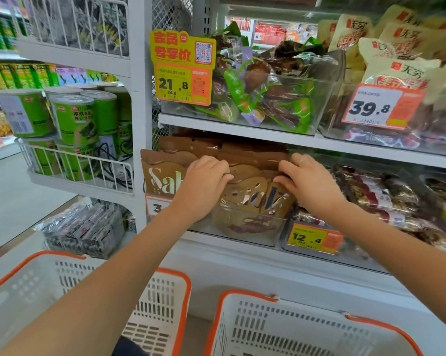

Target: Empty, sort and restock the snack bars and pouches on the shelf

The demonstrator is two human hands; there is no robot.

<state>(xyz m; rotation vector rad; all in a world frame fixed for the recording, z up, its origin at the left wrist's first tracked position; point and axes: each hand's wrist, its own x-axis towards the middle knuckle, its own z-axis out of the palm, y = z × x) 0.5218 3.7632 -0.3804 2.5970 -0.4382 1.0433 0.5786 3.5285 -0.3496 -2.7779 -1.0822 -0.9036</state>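
Brown snack pouches (252, 194) stand packed in a clear bin (247, 232) on the lower shelf. My left hand (204, 181) grips the top edge of the front pouches from the left. My right hand (306, 181) grips the same bunch from the right, fingers curled over the tops. Another brown pouch (160, 176) stands at the far left of the bin, untouched. Nut and fruit snack bars (386, 199) lie in the neighbouring bin to the right.
Two white baskets with orange rims, one at the left (62, 283) and one at the right (294, 327), sit on the floor below. The upper shelf (242, 125) holds green-wrapped snacks (268, 93) and beige bags (401, 60). Green cans (75, 119) fill a wire rack at the left.
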